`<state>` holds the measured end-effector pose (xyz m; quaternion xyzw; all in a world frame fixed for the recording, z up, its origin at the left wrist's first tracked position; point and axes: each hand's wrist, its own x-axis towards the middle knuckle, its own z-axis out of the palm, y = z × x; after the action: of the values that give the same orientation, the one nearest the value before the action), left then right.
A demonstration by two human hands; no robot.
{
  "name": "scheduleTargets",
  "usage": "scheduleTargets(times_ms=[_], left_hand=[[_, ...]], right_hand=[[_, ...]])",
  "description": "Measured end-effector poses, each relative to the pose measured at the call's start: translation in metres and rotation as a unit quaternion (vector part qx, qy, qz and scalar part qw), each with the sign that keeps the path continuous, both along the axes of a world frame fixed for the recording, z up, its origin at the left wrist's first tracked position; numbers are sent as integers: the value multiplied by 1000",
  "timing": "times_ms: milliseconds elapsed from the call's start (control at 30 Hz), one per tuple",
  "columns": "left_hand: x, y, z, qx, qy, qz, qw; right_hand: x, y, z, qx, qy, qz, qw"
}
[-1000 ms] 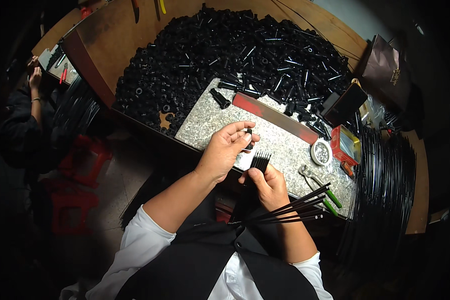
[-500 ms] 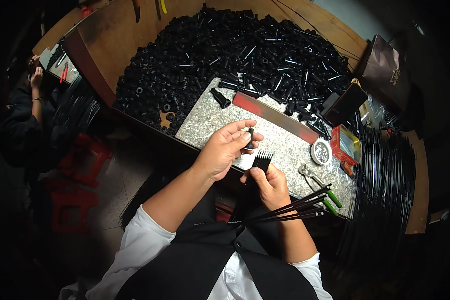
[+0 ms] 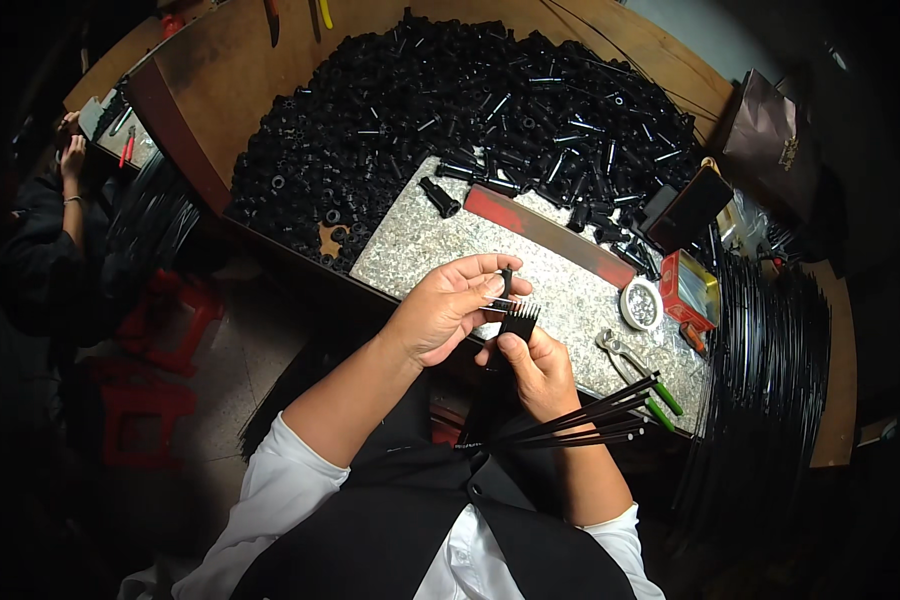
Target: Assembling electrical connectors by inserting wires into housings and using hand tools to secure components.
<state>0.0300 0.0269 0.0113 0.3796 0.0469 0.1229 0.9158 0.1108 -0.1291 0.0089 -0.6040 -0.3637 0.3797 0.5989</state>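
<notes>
My left hand (image 3: 445, 308) pinches a small black plastic piece (image 3: 507, 282) between thumb and fingertips, above the near edge of the speckled board (image 3: 406, 245). Just to its right, my right hand (image 3: 540, 368) grips a flat row of thin black rods (image 3: 518, 325) whose pale metal tips point up. Those tips meet or nearly meet the underside of the black piece; whether any sits inside it I cannot tell. Several longer black rods (image 3: 580, 418) fan out across my right wrist. My fingers partly hide the piece and the lower part of the row.
Behind the board rises a heap of black tubular plastic parts (image 3: 420, 120). A red-and-grey bar (image 3: 550, 235) lies across the board. Right of it are a white bowl (image 3: 641, 304), a red box (image 3: 688, 288) and green-handled pincers (image 3: 630, 362). Long black rods (image 3: 770, 350) hang at the right. Another person's hand (image 3: 73, 155) works at far left.
The row of rods has shifted slightly left and its tips have come up against the black piece. The left hand has tilted the piece a little; both grips stay closed.
</notes>
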Motion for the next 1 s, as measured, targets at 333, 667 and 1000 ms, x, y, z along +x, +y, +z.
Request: scheduleTargets(times_ms=[333, 667, 1000], left_hand=[[0, 3, -2, -14, -14, -28, 999], [-4, 0, -9, -34, 3, -17, 999], [-16, -8, 6, 164, 11, 4, 986]], right_hand=[[-2, 1, -3, 6, 5, -26, 1000], [-1, -2, 0, -22, -29, -30, 999], [0, -1, 1, -19, -34, -34, 999]])
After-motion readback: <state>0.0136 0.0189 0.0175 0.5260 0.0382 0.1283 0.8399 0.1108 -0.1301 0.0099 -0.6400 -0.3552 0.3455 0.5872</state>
